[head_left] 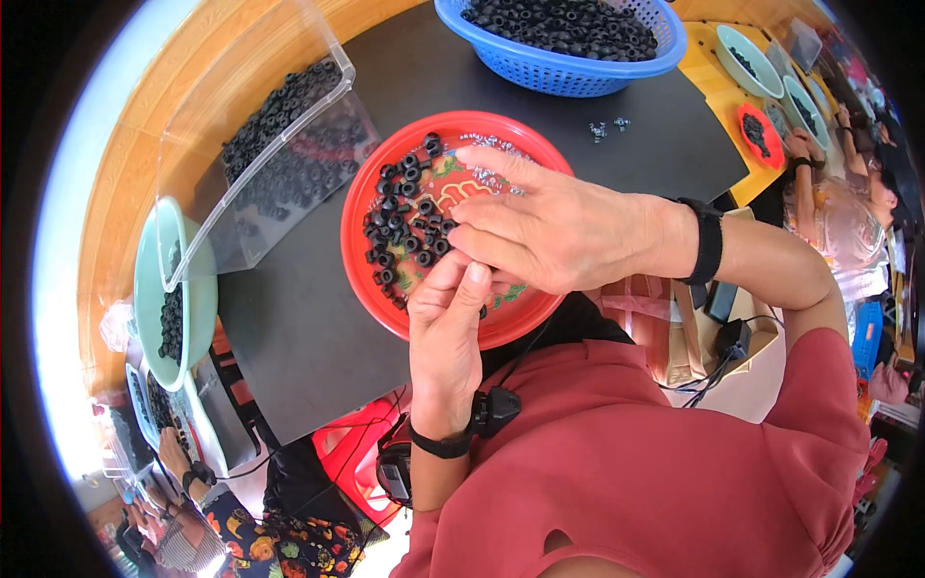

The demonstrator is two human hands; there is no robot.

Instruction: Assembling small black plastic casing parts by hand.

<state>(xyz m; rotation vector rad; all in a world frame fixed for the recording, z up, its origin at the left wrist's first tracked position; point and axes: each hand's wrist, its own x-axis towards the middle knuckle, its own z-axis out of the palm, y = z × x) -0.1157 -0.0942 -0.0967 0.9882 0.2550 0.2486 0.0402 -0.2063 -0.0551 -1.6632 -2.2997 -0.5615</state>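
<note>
Over a round red tray my two hands meet at the fingertips. My left hand is closed, its thumb pressed against the fingers; whatever it pinches is hidden. My right hand reaches across from the right, with its fingers bent around the left fingertips and the index finger stretched more outward. Its thumb is out of sight, and I cannot make out what it grips. Small black ring-shaped parts fill the tray's left half, some touching my right fingertips. Tiny clear pieces lie along the tray's far side.
A blue perforated basket of black parts stands at the back. To the left, a tilted clear plastic bin holds more, beside a pale green basin. Clear bits lie on the dark table. Other people work at both sides.
</note>
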